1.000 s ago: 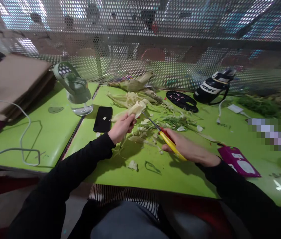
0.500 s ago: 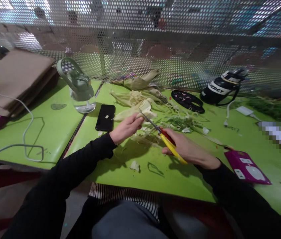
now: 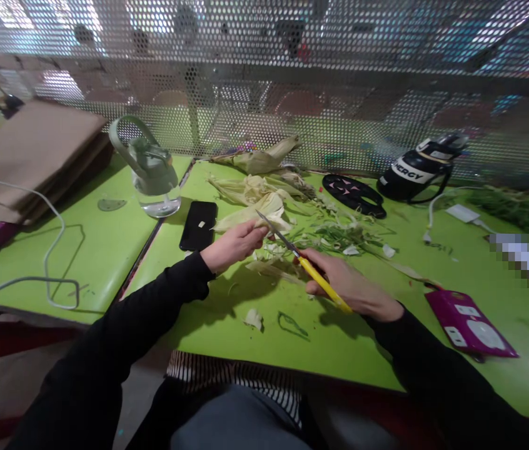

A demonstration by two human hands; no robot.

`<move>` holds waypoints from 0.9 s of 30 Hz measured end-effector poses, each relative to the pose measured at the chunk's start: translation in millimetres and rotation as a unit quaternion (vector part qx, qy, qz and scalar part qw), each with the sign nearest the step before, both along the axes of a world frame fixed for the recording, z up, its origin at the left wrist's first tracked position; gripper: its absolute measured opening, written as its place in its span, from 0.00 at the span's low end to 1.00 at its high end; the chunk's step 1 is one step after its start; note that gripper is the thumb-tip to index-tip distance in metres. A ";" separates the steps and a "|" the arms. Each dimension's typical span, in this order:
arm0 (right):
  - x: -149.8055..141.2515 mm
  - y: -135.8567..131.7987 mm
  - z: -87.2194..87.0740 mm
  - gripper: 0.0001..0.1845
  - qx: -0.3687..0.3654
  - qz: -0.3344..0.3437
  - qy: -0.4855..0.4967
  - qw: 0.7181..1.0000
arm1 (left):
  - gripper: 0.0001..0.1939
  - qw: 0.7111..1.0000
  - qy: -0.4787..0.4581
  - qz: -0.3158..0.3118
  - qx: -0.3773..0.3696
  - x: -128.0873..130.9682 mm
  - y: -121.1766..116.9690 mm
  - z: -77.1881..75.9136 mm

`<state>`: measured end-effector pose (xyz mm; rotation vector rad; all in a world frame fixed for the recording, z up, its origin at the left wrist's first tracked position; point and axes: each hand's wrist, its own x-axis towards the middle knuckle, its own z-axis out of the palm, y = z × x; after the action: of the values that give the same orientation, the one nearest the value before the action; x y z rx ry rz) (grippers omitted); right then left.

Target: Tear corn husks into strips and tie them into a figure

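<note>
My left hand (image 3: 232, 245) is closed on a pale corn husk (image 3: 255, 215), holding it just above the green table (image 3: 339, 331). My right hand (image 3: 346, 282) grips yellow-handled scissors (image 3: 314, 275); their thin blades point up-left and the tips reach the husk beside my left fingers. Trimmed husk scraps (image 3: 274, 262) lie under both hands. More husks are heaped behind (image 3: 259, 161).
A black phone (image 3: 198, 225) lies left of my left hand, a green-lidded glass jug (image 3: 152, 172) beyond it. A magenta power strip (image 3: 468, 315) sits right. Black bag (image 3: 417, 172), dark insole (image 3: 353, 191), brown paper bags (image 3: 30, 153), white cable (image 3: 49, 250). Perforated metal screen at the back.
My left hand lowered the husk toward the table. The scissor blades closed in on the husk, their tips now beside my left fingers. The camera shifted slightly.
</note>
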<state>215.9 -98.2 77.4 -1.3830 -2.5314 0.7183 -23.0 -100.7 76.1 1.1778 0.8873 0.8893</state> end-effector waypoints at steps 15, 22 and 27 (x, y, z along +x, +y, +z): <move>-1.3 -9.7 -9.0 0.26 0.024 -0.026 0.041 0.999 | 0.12 1.000 0.010 -0.019 -0.010 2.5 3.4 -8.9; 9.9 -14.8 -5.5 0.32 0.015 -0.109 -0.011 0.994 | 0.11 0.999 -0.024 -0.010 -0.041 3.9 1.4 -6.7; 47.7 -4.9 -6.8 0.36 0.108 -0.215 -0.167 0.956 | 0.04 0.989 -0.104 0.021 -0.103 2.9 2.6 -8.3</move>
<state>263.6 -103.1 70.7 -2.0114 -2.3014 0.1328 -20.1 -98.0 67.9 0.8730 0.8145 0.9130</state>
